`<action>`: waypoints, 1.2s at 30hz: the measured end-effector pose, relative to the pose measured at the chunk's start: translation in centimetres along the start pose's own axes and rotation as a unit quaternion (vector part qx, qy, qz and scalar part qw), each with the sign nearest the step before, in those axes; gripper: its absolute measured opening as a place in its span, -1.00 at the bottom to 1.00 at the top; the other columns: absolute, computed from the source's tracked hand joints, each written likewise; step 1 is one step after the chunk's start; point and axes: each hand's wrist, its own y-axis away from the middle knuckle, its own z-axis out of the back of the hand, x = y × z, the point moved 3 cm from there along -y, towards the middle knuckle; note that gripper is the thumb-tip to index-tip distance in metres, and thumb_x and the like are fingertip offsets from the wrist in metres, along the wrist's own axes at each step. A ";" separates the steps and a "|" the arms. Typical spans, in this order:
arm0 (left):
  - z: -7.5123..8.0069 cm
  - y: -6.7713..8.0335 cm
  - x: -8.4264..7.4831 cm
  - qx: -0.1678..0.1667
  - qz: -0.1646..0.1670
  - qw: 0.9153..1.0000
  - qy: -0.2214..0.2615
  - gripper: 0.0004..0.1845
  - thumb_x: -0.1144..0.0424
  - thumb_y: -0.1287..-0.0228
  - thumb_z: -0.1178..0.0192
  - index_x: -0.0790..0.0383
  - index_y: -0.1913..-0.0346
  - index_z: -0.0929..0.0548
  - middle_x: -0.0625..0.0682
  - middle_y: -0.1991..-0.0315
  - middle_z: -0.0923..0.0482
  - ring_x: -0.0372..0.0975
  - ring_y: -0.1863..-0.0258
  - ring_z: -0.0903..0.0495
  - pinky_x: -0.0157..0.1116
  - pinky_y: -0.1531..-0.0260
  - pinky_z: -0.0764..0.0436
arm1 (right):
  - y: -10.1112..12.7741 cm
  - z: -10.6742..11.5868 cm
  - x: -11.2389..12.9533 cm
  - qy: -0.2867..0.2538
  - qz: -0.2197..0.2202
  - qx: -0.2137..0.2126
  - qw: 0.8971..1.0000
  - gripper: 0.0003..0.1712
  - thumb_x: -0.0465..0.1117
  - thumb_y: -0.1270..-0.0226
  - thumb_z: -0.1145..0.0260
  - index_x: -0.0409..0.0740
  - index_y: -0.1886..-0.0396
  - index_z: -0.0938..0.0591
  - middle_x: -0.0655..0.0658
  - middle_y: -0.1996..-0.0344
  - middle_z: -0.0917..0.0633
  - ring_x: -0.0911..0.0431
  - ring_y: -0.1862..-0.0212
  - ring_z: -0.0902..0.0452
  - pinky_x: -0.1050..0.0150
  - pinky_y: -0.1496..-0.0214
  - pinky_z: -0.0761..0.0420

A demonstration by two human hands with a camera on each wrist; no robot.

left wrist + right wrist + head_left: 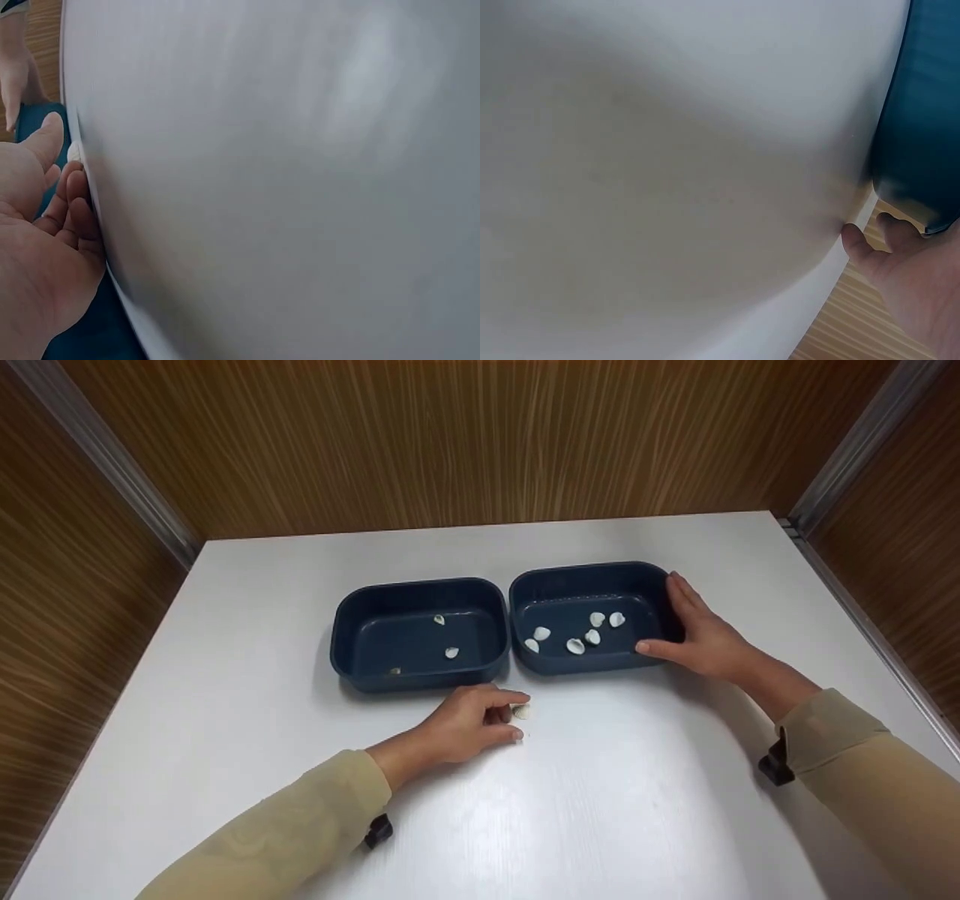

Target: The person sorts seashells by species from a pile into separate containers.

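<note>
My left hand (472,724) is over the table in front of the two bins, its thumb and index finger spread around a small pale seashell (521,711). The thumb is apart from that shell, while the curled lower fingers are right at it in the left wrist view. My right hand (705,641) holds the right-hand navy bin (577,663) at its right end, thumb over the near rim and fingers along the outer side wall. Several white shells (575,646) lie in this bin. The left-hand navy bin (420,682) contains 3 small shells (451,652).
Both bins stand side by side, ends nearly meeting, on a white table (570,802). Wood-grain panels (480,442) enclose the table at the back and on both sides. A black wrist camera (776,765) hangs below the right sleeve, another (379,830) below the left.
</note>
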 end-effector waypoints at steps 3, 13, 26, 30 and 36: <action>-0.3 -0.3 0.0 -0.009 0.006 1.000 -0.008 -0.53 0.34 -0.36 -0.46 0.27 -0.31 -0.70 0.03 0.22 -0.66 -0.25 0.22 -0.56 -0.34 0.13 -0.55 | 0.0 0.0 -0.1 -0.002 -0.002 0.002 1.000 0.41 0.32 -0.39 -0.42 0.00 -0.74 0.39 -0.07 -0.72 0.41 -0.23 -0.71 0.40 -0.38 -0.61 0.12; -0.6 -0.8 0.1 -0.030 0.007 0.999 -0.033 -0.59 0.35 -0.37 -0.45 0.25 -0.25 -0.75 -0.03 0.28 -0.68 -0.29 0.25 -0.56 -0.36 0.16 -0.56 | 0.1 -0.1 -0.2 -0.003 -0.001 -0.001 1.000 0.41 0.33 -0.38 -0.42 -0.01 -0.74 0.38 -0.05 -0.73 0.40 -0.22 -0.71 0.39 -0.38 -0.61 0.10; -0.7 -0.7 0.1 -0.044 0.031 0.998 -0.039 -0.63 0.33 -0.38 -0.43 0.22 -0.21 -0.78 -0.06 0.28 -0.69 -0.26 0.22 -0.58 -0.32 0.10 -0.57 | 0.1 -0.3 0.1 -0.002 0.012 -0.006 1.000 0.40 0.26 -0.39 -0.45 -0.06 -0.74 0.36 -0.16 -0.73 0.36 -0.23 -0.71 0.37 -0.36 -0.62 0.09; -0.7 -0.8 0.1 -0.043 0.034 0.997 -0.048 -0.64 0.31 -0.38 -0.43 0.21 -0.21 -0.78 -0.06 0.28 -0.70 -0.26 0.21 -0.58 -0.32 0.09 -0.57 | 0.1 -0.2 0.0 -0.003 0.002 -0.002 1.000 0.41 0.28 -0.39 -0.44 -0.04 -0.74 0.37 -0.12 -0.73 0.38 -0.22 -0.71 0.39 -0.35 -0.62 0.12; -0.6 -1.0 0.0 -0.044 0.037 0.997 -0.061 -0.69 0.30 -0.39 -0.41 0.20 -0.15 -0.81 -0.07 0.28 -0.68 -0.25 0.21 -0.57 -0.31 0.11 -0.57 | -0.1 -0.1 0.1 -0.001 -0.006 0.005 1.000 0.42 0.32 -0.38 -0.42 0.00 -0.74 0.40 -0.09 -0.72 0.41 -0.23 -0.71 0.40 -0.37 -0.61 0.12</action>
